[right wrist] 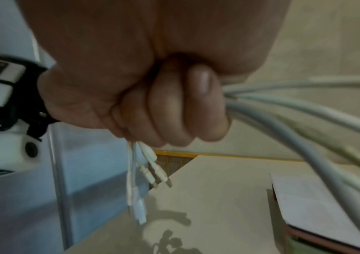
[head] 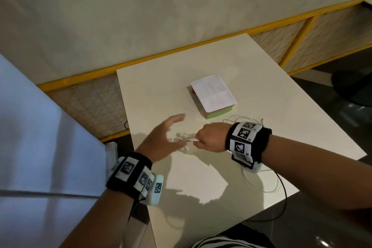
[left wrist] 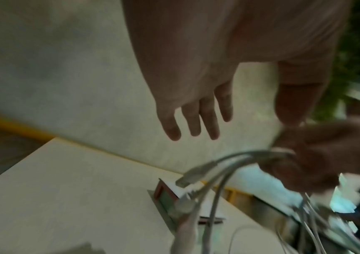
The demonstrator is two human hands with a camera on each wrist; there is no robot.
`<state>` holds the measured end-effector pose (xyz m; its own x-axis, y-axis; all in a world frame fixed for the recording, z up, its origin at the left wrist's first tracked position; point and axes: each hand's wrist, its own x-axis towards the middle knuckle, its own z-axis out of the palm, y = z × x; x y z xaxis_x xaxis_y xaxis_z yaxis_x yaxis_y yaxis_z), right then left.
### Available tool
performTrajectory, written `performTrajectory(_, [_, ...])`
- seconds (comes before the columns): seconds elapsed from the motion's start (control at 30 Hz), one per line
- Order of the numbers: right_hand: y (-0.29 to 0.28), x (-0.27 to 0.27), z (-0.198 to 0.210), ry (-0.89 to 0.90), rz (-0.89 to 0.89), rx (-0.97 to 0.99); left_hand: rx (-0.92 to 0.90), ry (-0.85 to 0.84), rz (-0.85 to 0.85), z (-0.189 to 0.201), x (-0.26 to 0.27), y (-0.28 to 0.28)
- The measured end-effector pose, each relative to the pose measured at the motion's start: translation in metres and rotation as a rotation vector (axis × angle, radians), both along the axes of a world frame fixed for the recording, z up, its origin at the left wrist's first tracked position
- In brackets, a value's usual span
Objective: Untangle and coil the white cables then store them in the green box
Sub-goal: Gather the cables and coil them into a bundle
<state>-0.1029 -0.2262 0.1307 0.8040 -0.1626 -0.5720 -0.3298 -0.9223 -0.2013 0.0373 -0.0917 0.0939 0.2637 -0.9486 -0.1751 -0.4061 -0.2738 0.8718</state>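
Desk: we see a cream, smooth-topped desk (head: 231, 167) set at an angle, its far edge close to the wall; sharp shadows of both hands fall across it.
Room: a pale plastered wall (head: 141, 16) rises behind, with a yellow-framed lattice panel (head: 302, 40) running along its base. A pale blue surface (head: 40, 137) fills the left of the head view, and the floor (head: 332, 217) to the right is dark and glossy.
Green box: the green box (head: 218, 115) sits near the middle of the desk, with a white folded sheet of paper (head: 213, 92) and a pinkish layer lying across its top.
White cables: the white cables (head: 259, 185) are gathered as a bundle in the right fist; their connector ends stick out on the thumb side, above the desk, while loose loops trail behind the wrist, over the desk and past its near right edge.
Right hand: the right hand (head: 209, 139) is curled tight around the bundle, fingers wrapped over the cords, as we see plainly in the right wrist view.
Left hand: the left hand (head: 161, 139) is spread, fingers straight and apart, holding nothing, just beside the connector ends; we cannot tell whether it touches them.
Wrists: both carry black bands with printed square markers.
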Motion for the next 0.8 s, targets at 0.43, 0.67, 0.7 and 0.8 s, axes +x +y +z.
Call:
performTrajectory(0.43, [-0.033, -0.004, 0.005, -0.268, -0.161, 0.275, 0.081, 0.203, 0.11, -0.007, -0.04, -0.012])
performTrajectory(0.67, [-0.028, -0.009, -0.01, -0.419, -0.34, 0.246, 0.074, 0.339, 0.263, -0.019, -0.046, -0.006])
performTrajectory(0.7, [-0.028, -0.006, -0.011, -0.448, -0.374, 0.242, 0.077, 0.396, 0.269, -0.02, -0.048, -0.005])
performTrajectory(0.8, [-0.028, -0.003, -0.007, -0.503, -0.479, 0.292, 0.082, 0.461, 0.283, -0.022, -0.054, -0.005])
